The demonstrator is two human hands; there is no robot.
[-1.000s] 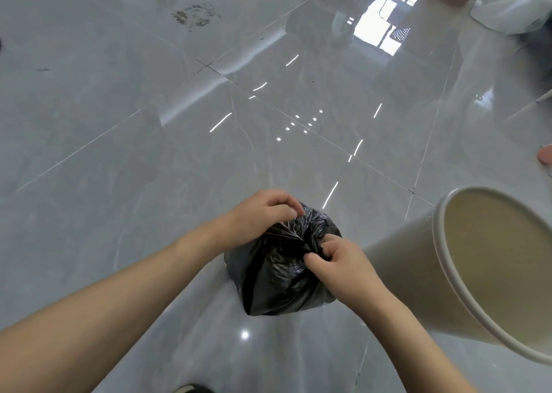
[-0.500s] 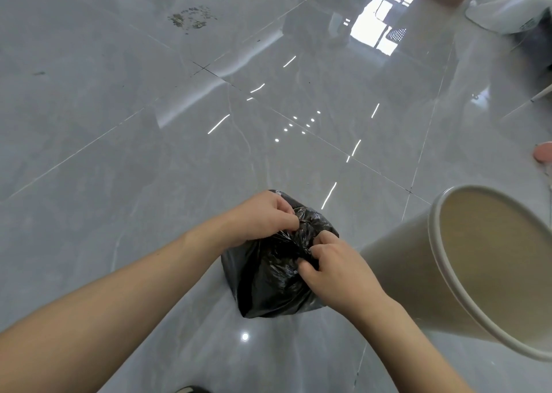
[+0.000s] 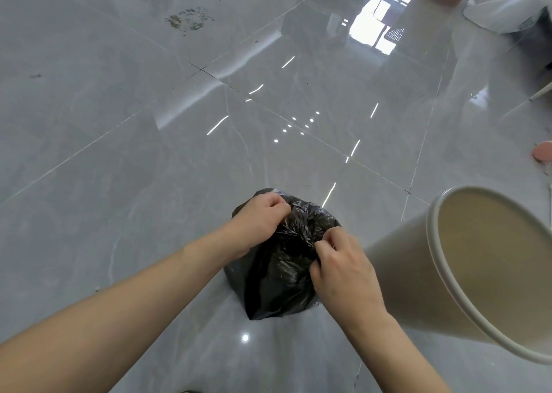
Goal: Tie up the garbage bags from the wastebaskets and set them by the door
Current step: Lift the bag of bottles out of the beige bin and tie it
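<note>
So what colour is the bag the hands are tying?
Black and shiny, the garbage bag, seen in the head view.

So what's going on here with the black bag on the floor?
A person is tying up a black garbage bag that sits on the grey tiled floor. Both hands work at its gathered top: the left hand pinches the plastic on one side, and the right hand pinches it on the other. Whether a knot is finished cannot be told. A beige wastebasket with no liner stands just to the right of the bag.
</note>
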